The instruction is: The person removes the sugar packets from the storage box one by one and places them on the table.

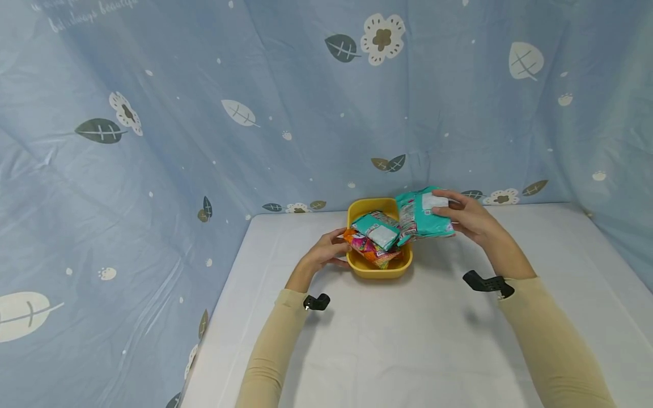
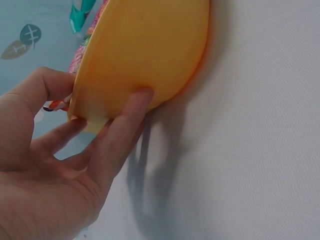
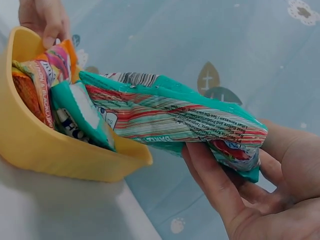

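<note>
Head view: a person sits at a white table [image 1: 418, 340] hung round with a blue curtain [image 1: 204, 113] printed with leaves and flowers. Cream sleeves [image 1: 275, 345] cover both forearms; a black wrist mount [image 1: 317, 302] sits at each cuff.

A yellow bowl [image 1: 378, 271] stands on the table towards the far edge, between the two hands. It holds several snack packets: an orange-and-pink packet [image 1: 368, 249] at the near left, and a small teal packet [image 1: 378, 230] lying on top of it.

Left hand [image 1: 326, 251]: at the bowl's left wall. In the left wrist view the fingers [image 2: 125, 125] lie nearly straight against the outer wall of the bowl [image 2: 145, 55], the thumb [image 2: 37, 87] arched up at the rim. A steadying contact; the right wrist view shows fingertips [image 3: 50, 30] at the rim beside the orange-and-pink packet [image 3: 47, 75].

Right hand [image 1: 469, 218]: holds a large teal packet [image 1: 423, 214] at its right end, thumb on top, fingers beneath. The right wrist view shows the fingers [image 3: 215, 185] curled under the packet's [image 3: 175, 117] sealed end, a firm pinch. The packet is tilted, its left end dipping over the bowl's [image 3: 60, 150] right rim, touching or nearly touching the small teal packet [image 3: 82, 117] inside; the held end stays outside and above the rim.
</note>
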`<action>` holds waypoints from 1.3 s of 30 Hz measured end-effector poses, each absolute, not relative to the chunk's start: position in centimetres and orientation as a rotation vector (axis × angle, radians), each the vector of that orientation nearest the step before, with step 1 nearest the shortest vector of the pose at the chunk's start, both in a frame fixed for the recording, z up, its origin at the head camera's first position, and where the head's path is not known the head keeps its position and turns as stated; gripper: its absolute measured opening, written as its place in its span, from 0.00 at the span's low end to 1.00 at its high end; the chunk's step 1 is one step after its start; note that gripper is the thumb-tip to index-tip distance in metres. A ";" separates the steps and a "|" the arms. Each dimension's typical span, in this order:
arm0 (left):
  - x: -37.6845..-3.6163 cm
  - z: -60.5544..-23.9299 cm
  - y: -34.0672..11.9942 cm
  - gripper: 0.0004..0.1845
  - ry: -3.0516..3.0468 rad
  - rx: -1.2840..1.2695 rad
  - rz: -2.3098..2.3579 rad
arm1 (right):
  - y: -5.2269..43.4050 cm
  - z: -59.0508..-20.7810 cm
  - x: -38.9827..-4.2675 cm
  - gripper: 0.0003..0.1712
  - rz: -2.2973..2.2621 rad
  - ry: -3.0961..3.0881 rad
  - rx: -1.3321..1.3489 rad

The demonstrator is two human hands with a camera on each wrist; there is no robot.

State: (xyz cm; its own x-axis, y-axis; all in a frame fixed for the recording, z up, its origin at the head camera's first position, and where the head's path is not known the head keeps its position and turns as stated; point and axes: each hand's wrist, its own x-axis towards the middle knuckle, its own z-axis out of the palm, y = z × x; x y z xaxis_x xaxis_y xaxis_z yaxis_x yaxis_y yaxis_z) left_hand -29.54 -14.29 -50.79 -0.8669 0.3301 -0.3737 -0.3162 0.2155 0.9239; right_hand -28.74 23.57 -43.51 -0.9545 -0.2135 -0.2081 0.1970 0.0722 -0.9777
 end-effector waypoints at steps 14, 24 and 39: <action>-29.9 -51.2 -14.5 0.36 1.977 0.027 1.715 | 25.0 -44.1 -28.7 0.42 -1.943 2.052 -0.003; -29.8 -51.2 -14.5 0.36 1.968 0.017 1.722 | 26.1 -44.7 -28.5 0.43 -1.965 2.027 0.006; -29.7 -51.4 -14.5 0.36 1.964 0.024 1.743 | 27.2 -46.0 -28.3 0.41 -1.937 2.074 0.075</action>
